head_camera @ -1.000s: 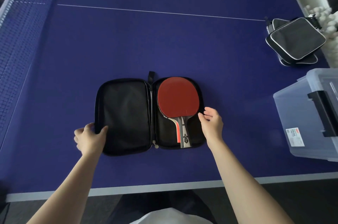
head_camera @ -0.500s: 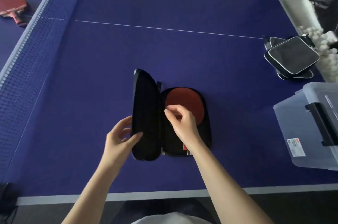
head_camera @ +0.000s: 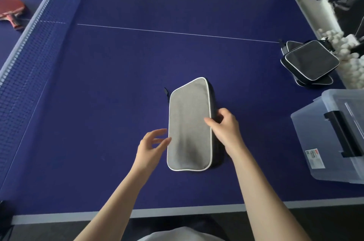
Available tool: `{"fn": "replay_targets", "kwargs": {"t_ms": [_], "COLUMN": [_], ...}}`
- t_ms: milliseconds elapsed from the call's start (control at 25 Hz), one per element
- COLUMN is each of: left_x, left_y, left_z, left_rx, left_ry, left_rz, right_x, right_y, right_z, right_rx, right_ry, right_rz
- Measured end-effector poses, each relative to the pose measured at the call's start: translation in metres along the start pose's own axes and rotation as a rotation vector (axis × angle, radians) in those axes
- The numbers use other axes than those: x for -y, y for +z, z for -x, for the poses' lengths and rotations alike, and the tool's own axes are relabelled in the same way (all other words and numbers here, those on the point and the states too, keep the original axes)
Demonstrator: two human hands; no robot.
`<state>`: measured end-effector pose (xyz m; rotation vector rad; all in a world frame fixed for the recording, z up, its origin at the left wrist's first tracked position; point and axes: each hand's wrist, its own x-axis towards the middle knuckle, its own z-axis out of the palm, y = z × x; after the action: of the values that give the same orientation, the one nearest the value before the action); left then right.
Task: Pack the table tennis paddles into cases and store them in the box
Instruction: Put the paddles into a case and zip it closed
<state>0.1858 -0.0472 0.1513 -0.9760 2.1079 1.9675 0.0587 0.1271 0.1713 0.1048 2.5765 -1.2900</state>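
Your right hand [head_camera: 226,130] pinches the grey case [head_camera: 189,124] edge on the worktop [head_camera: 118,83]; your left hand [head_camera: 151,146], fingers relaxed, touches its side.

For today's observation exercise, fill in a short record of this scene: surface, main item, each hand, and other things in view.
surface: blue table tennis table
main item: grey case, folded closed, lying flat
left hand: open, fingertips at the case's left edge
right hand: grips the case's right edge
storage: clear plastic box, at the right
other cases: stacked black cases, far right
loose paddle: red paddle, beyond the net
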Motion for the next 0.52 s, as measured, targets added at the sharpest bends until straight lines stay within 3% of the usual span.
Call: {"fn": "replay_targets", "kwargs": {"t_ms": [240,520], "left_x": [0.013,0.018], "left_y": [0.019,0.051], "left_z": [-0.052,-0.09], "left_rx": [-0.071,-0.046], "left_ry": [-0.218,-0.404], "left_rz": [0.028,0.041], "right_x": [-0.068,-0.094], "right_y": [-0.011,0.002], "right_z": [-0.037,-0.054], "right_rx": [0.043,0.125], "right_ry": [0.314,0.423], "right_rz": [-0.132,-0.149]}}
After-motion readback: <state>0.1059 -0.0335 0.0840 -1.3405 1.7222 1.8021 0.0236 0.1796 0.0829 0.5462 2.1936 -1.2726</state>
